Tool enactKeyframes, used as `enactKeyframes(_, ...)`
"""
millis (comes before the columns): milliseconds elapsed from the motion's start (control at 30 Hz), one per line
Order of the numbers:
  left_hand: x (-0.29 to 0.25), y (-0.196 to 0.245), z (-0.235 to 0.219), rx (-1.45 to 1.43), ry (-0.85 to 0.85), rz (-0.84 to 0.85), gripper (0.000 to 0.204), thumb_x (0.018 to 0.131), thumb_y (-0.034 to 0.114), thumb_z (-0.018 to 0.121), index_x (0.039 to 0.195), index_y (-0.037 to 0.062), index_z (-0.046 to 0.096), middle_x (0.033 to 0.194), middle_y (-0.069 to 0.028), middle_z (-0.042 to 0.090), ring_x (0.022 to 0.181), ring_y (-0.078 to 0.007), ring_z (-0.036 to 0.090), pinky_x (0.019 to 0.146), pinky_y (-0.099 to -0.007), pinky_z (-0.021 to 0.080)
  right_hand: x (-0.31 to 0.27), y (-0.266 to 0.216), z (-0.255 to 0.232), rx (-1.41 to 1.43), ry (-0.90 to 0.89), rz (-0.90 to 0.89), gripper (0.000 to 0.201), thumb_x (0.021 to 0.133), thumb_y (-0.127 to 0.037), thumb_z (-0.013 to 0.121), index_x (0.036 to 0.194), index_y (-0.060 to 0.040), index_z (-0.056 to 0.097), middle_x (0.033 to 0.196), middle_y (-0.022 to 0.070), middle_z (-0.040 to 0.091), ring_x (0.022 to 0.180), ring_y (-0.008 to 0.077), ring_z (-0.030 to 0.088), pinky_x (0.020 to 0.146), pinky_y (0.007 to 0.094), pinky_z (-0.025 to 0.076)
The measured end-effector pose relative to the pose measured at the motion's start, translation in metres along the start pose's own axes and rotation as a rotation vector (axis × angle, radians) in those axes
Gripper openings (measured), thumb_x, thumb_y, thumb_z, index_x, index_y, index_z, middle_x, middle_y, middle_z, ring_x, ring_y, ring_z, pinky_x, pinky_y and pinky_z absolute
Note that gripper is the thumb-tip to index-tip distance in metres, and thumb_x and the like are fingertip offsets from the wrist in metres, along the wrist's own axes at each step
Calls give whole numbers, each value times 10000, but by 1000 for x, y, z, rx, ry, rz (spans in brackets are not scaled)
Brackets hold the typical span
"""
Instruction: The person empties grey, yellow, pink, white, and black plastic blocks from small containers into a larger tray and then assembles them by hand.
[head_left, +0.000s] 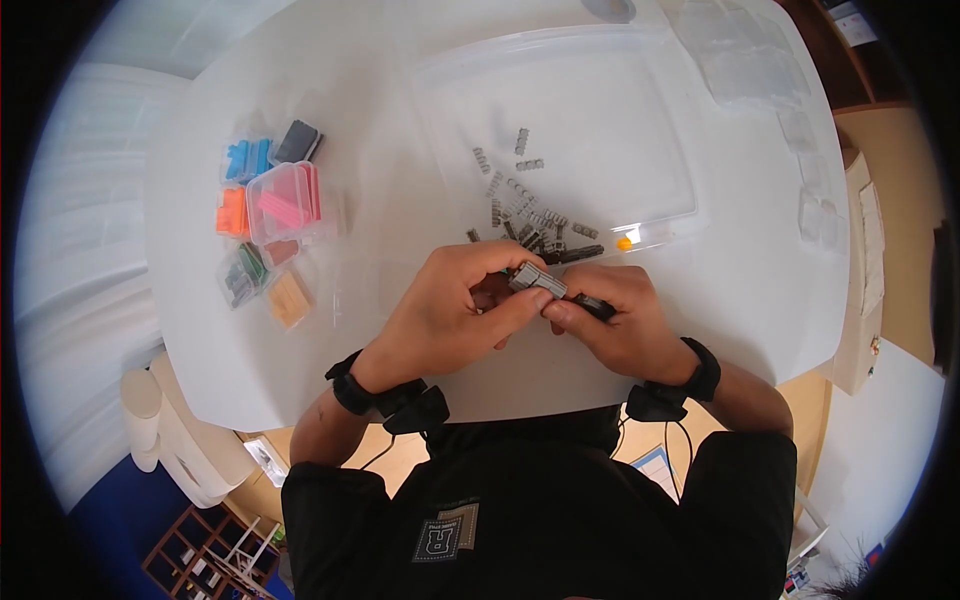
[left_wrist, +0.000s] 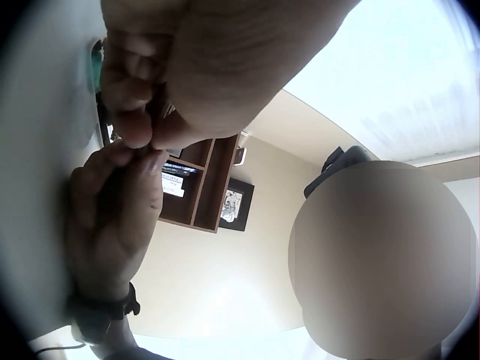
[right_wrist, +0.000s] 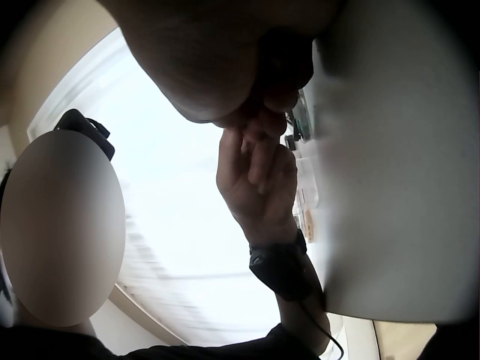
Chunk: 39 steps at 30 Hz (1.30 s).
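Observation:
In the head view, both hands meet low over the near side of the white table [head_left: 400, 385]. My left hand [head_left: 435, 310] pinches a grey ribbed block [head_left: 540, 280] that looks built of small bricks, thumb below and index finger above. Against its right end, the thumb of my right hand [head_left: 622, 322] presses. The right fingers curl round a black piece [head_left: 597, 307], partly covered by the hand. Just beyond the hands lies a loose heap of small grey and dark toy bricks [head_left: 552, 240]. Both wrist views show the fingertips together, with the block mostly hidden.
On the left stand small clear boxes holding pink pieces [head_left: 283, 208], blue pieces [head_left: 247, 160], orange pieces [head_left: 231, 212] and tan pieces [head_left: 289, 298]. A large clear tray [head_left: 683, 130] lies behind the bricks, near a small orange piece [head_left: 624, 244]. Clear plastic containers [head_left: 740, 60] sit far right.

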<state>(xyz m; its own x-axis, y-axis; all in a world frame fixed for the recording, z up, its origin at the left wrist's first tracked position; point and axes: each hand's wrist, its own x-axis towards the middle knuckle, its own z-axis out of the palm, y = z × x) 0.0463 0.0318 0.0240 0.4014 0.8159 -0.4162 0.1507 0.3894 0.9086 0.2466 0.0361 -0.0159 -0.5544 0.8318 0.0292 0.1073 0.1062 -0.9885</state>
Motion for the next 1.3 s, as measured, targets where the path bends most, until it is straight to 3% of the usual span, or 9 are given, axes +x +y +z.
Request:
enactKeyframes(333, -1, 1, 0, -33, -12, 6, 112, 862, 76, 611, 920, -20, 605, 700, -27, 604, 529, -51, 520, 473, -197, 395, -4, -2, -4, 35, -66, 70, 137, 830, -79, 650, 755, -11, 558, 595, 58, 520, 508, 132, 464, 481, 273, 373)
enactKeyframes(433, 0, -2, 2, -5, 1, 33, 120, 858, 10, 603, 963, -47, 606, 727, -24, 572, 521, -53, 528, 451, -189, 384, -2, -5, -5, 105, -45, 125, 137, 857, -94, 613, 769, -6, 553, 607, 55, 534, 521, 115, 469, 495, 268, 382)
enactKeyframes(800, 4, -16, 2, 163, 177, 269, 176, 804, 27, 670, 978, -1, 677, 796, -33, 586, 590, -54, 526, 497, -197, 381, 1, -6, -5, 167, -18, 201, 171, 920, -142, 560, 821, -7, 525, 625, 45, 534, 552, 96, 448, 523, 253, 375)
enactKeyframes(900, 2, -10, 4, 135, 181, 232, 199, 798, 16, 663, 996, 5, 679, 795, -34, 589, 593, -57, 514, 505, -208, 374, 1, -8, -5, 159, -13, 221, 172, 923, -144, 562, 828, -8, 517, 625, 44, 535, 552, 98, 448, 525, 252, 378)
enactKeyframes(1100, 1, -10, 5, 89, 191, 187, 202, 788, -25, 633, 985, -8, 673, 791, -55, 607, 596, -77, 530, 521, -211, 399, 2, -7, -3, 144, 2, 242, 169, 912, -139, 578, 842, -2, 509, 634, 74, 536, 540, 133, 445, 522, 269, 379)
enactKeyframes(1300, -2, -10, 6, 169, 193, 247, 164, 778, -44, 634, 943, -45, 641, 788, -99, 629, 621, -112, 595, 547, -221, 464, 0, 1, 0, -19, 6, 72, 167, 885, -116, 600, 829, 12, 509, 644, 130, 491, 534, 220, 459, 510, 306, 373)
